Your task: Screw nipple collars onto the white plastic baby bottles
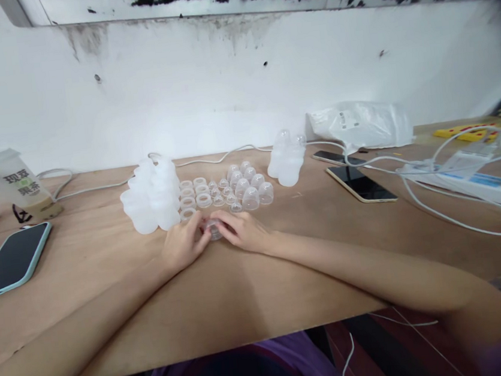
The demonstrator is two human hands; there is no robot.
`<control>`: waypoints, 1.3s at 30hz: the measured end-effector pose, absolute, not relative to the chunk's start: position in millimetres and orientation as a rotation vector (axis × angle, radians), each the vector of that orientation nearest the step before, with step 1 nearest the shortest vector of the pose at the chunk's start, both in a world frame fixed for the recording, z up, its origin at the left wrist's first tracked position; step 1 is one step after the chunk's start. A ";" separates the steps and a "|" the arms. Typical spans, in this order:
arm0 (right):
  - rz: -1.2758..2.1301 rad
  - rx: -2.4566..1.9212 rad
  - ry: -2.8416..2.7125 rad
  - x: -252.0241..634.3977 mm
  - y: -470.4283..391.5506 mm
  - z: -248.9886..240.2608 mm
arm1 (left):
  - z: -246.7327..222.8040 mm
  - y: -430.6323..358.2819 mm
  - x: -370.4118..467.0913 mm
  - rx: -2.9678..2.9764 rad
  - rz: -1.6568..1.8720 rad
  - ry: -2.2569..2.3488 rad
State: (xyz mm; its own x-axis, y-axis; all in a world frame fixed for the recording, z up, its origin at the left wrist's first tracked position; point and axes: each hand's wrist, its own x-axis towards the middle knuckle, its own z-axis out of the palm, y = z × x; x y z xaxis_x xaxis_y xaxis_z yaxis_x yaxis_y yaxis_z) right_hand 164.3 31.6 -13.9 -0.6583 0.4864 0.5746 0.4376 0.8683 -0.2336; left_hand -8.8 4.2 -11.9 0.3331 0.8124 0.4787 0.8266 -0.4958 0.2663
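Observation:
My left hand (pixel 185 242) and my right hand (pixel 243 231) meet at the middle of the table, their fingers closed round a small clear ring-shaped piece (pixel 214 231) from both sides. Just beyond them lie rows of clear rings (pixel 203 200), small clear nipple-shaped pieces (pixel 218 199) and clear domed caps (pixel 250 198). A cluster of frosted white bottles (pixel 146 206) stands to the left of the rings. Farther back on the right, a few frosted bottles with clear domed tops (pixel 287 162) stand together.
At the left are a drink cup (pixel 26 183) and a phone (pixel 12 260). To the right lie another phone (pixel 361 184), a clear plastic bag (pixel 363 125), and a power strip (pixel 489 182) with looping white cables. A white wall (pixel 185 87) rises behind the table (pixel 192 315).

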 end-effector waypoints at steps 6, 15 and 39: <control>0.120 -0.660 -2.418 165.9 31.9 -13.6 | -6.8 0.3 -8.0 -2.622 -0.870 -1.628; 0.119 -0.718 -2.429 164.5 31.2 -14.9 | -7.8 2.2 -5.2 -2.596 -0.830 -1.672; 0.298 -0.671 -2.327 164.5 36.8 -14.9 | -9.3 1.9 -3.8 -2.515 -0.863 -1.612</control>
State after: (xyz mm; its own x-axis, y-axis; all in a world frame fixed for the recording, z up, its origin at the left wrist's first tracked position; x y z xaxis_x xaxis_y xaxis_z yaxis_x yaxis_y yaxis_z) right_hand 164.5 36.8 -14.9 -0.6305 0.5415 0.5561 0.3839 0.8402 -0.3830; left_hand -3.8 1.9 -9.3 0.3086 0.8296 0.4654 0.8471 -0.4622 0.2622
